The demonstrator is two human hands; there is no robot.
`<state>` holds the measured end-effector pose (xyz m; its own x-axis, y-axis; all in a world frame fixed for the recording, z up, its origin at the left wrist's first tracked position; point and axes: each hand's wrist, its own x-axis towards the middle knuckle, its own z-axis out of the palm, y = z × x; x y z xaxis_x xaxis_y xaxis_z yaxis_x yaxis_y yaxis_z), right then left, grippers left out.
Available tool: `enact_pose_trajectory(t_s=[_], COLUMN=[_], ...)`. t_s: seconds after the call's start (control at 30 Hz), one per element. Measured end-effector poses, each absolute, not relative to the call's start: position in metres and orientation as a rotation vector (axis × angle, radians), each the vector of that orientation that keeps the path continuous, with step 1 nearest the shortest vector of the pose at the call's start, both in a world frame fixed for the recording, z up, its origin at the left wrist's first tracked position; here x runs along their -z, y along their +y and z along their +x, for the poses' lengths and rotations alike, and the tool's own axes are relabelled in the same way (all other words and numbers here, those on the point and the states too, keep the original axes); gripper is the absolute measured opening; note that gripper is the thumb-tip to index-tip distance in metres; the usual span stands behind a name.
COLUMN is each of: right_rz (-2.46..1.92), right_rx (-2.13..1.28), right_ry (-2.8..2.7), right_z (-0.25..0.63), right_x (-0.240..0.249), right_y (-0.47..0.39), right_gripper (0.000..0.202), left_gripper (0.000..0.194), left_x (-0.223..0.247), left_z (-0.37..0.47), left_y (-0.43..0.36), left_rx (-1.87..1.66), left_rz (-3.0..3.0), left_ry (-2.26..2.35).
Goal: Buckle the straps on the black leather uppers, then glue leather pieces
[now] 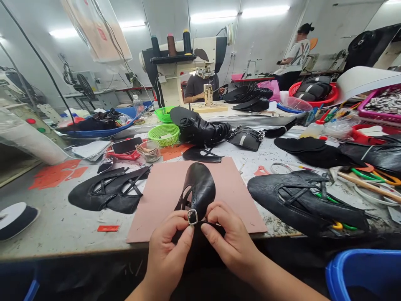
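A black leather shoe upper (202,188) lies partly over the pink board (232,196), its near end raised at the board's front edge. My left hand (172,244) pinches its strap beside a square silver buckle (192,217). Just to the right, my right hand (227,236) has thumb and forefinger closed on the upper's black edge. Both hands are close together, with the buckle between them and nearer the left thumb. The part of the upper below the fingers is dark and hard to make out.
More black uppers lie left (94,190) and right (291,200) of the board. Behind it are green baskets (164,134), a pile of black uppers (200,127) and a sewing machine (188,62). A blue bin (366,271) stands lower right. Two people are farther back.
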<state>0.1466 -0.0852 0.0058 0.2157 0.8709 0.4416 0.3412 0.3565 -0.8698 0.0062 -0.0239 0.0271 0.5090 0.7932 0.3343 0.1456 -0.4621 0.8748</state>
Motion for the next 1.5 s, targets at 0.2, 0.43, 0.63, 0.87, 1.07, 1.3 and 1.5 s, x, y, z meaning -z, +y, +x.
enact_pose_trajectory(t_s=[0.2,0.43,0.63,0.87,1.07,1.3,1.5], right_rz=[-1.249,-1.329,-1.244,-1.199,-1.199,-1.067,-0.960], right_rx=[-0.489,-0.346,-0.456,-0.730,-0.751,-0.941,-1.302], right_ry=[-1.334,-1.630,-1.326,-0.970,-0.898,-0.721,-0.700], right_z=[0.148,0.166,0.167,0.163,0.159,0.163,0.176], right_x=[-0.007,-0.015,-0.018,-0.016,-0.013,-0.010,-0.005], right_y=[-0.081,-0.082,-0.084,-0.084,-0.081,-0.076,-0.077], right_gripper=[0.016,0.011,0.004,0.010,0.011,0.033,0.043], left_gripper=[0.012,0.017,0.019,0.011,0.009,0.012,0.020], left_x=[-0.007,-0.024,-0.028,-0.016,-0.013,-0.010,-0.021], left_z=[0.008,0.013,0.022,0.026,0.025,0.022,0.019], left_y=[-0.028,-0.017,-0.024,-0.032,-0.032,-0.025,-0.016], left_rx=[-0.968,-0.659,-0.808,-0.930,-0.985,-0.891,-0.643], left_rz=[1.550,1.484,1.593,1.363,1.339,1.331,1.368], left_ry=[0.748,0.772,0.827,0.771,0.736,0.701,0.730])
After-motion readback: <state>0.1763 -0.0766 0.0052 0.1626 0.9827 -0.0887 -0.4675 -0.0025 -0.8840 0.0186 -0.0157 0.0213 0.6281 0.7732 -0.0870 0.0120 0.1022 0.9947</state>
